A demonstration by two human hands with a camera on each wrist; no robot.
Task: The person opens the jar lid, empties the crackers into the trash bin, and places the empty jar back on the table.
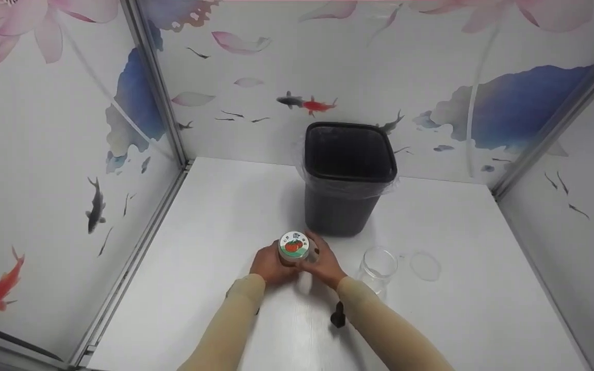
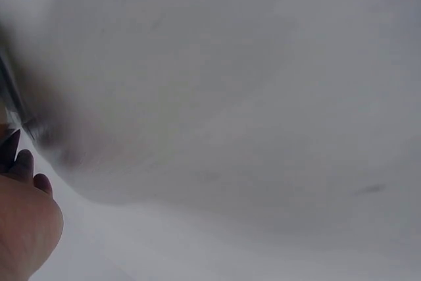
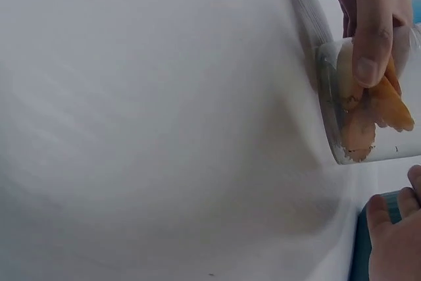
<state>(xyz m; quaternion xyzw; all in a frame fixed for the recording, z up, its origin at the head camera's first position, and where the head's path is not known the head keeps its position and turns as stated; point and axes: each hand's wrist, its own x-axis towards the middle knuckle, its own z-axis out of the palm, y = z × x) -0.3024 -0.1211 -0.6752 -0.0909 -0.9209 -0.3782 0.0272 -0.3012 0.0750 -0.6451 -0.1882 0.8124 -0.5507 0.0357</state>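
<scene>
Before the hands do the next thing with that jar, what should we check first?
1. Both hands on the jar: ok. The left hand and right hand grip its sides.
2. Lid on the jar: ok, the tomato-picture lid sits on top.
3. Something inside: ok, orange pieces show through the clear wall.
4. Black bin open and upright: ok, it stands just behind the jar.
5. Empty glass jar apart from the right hand: ok.
6. Lid tight or loose: cannot tell.

The left wrist view is a grey blur, with the left hand (image 2: 23,225) cut off at its edge.
</scene>
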